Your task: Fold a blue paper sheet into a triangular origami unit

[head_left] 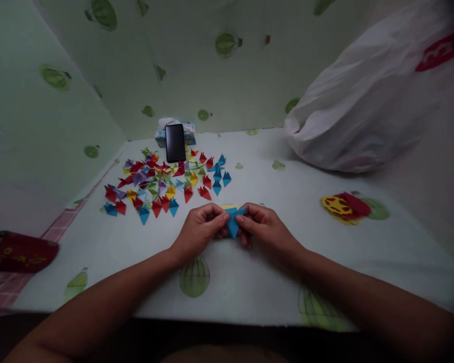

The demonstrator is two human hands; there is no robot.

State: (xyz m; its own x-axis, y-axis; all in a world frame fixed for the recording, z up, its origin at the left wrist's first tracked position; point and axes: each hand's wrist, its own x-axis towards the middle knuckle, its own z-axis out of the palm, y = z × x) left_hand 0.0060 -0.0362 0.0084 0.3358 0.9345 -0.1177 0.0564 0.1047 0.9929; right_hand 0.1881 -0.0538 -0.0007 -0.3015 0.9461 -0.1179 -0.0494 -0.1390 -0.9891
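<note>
Both my hands meet at the middle of the table over a small blue folded paper piece (233, 223). My left hand (202, 227) pinches its left side with closed fingers. My right hand (263, 227) pinches its right side the same way. The paper forms a downward-pointing triangle between my thumbs. A strip of yellow paper (229, 206) shows just behind my fingers. Beyond my hands lies a spread of several folded paper triangles (162, 184) in red, blue, yellow, purple and green.
A black phone (175, 142) leans against a tissue pack (189, 132) at the back. A large white plastic bag (374, 96) fills the right rear. A red and yellow paper cutout (344, 205) lies at right. A dark red pouch (17, 251) sits at the left edge.
</note>
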